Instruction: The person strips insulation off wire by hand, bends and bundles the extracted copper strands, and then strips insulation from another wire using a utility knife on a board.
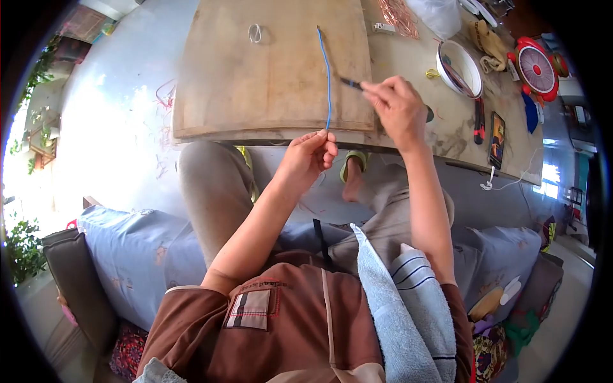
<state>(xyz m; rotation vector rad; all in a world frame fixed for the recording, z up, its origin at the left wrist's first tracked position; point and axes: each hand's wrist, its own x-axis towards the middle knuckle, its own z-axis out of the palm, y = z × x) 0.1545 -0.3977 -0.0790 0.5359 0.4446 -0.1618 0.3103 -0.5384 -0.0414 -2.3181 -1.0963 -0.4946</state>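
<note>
A blue wire (328, 76) runs nearly straight over the wooden board (274, 96), its far end near the board's upper part. My left hand (309, 156) pinches the wire's near end at the board's front edge. To the right of the wire, my right hand (397, 110) grips a dark, slim tool (351, 83) whose tip points left towards the wire, with a gap between them. The tool is partly hidden in my fingers and its kind is unclear. A small coil of pale wire (255, 34) lies on the board at the upper left.
On the right of the table stand a white bowl (477, 75), a red-handled tool (479, 121), a phone (497, 140) with a white cable, and a red round object (536, 68). Copper wires (399, 18) lie at the back. My knees are below the table's front edge.
</note>
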